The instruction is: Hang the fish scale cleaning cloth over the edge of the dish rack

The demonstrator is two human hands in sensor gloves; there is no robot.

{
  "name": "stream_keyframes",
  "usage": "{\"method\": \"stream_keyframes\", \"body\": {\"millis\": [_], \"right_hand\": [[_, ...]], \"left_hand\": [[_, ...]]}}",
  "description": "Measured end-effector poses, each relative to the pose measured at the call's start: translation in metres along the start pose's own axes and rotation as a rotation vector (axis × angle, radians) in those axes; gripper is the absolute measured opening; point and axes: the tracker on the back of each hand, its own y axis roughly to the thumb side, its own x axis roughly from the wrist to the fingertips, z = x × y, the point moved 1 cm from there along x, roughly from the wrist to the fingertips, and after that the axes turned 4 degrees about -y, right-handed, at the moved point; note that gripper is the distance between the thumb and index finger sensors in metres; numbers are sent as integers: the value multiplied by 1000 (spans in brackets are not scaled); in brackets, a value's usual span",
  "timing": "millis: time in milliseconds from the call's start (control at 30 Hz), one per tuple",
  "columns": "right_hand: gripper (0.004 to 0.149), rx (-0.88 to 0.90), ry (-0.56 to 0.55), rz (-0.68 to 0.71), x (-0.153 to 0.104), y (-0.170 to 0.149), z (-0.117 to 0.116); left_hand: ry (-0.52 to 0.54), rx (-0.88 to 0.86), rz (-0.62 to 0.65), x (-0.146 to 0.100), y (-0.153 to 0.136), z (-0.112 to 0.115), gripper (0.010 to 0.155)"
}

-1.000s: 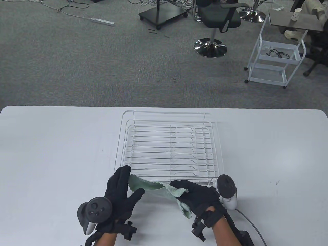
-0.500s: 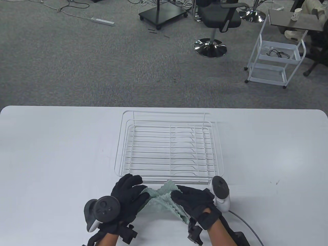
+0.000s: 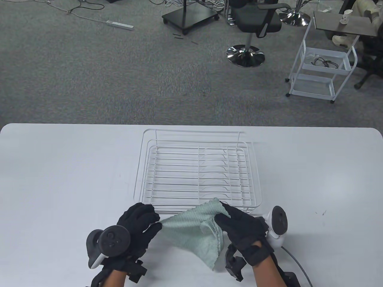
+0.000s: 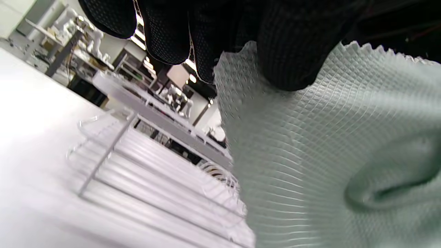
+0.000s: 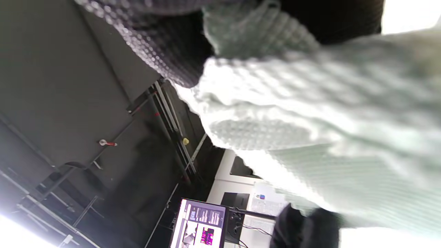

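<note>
The left hand pinches one corner of the pale green fish scale cleaning cloth, fingers curled onto its edge. The right hand grips the opposite side, fingers closed over a bunched fold. The cloth hangs stretched between them, its lower corner drooping toward the person. Just beyond the fingertips stands the white wire dish rack, the cloth's far edge over its near rim. Likely risk: the bunched right side lands as a wad and slides off the thin wire, or the rack shifts.
</note>
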Motion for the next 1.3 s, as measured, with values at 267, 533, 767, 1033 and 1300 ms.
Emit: {"method": "stream_keyframes", "body": {"millis": [267,533,767,1033,1300], "right_hand": [[33,77,-15,-117,-5,-9,2],[33,-465,-114,67,-17,53,9],[32,7,-85,-74,-19,39,13],[34,-185,62,-124,-14,21,-45],[35,112,349,-274,-15,-3,-69]], "left_hand": [[235,-27,34,-17,4,-30,43],[276,243,114,-6,44,-65,43],[352,363,150,1,72,-84,41],[554,563,56,16,93,-120,41],[563,580,36,14,95,-124,41]]}}
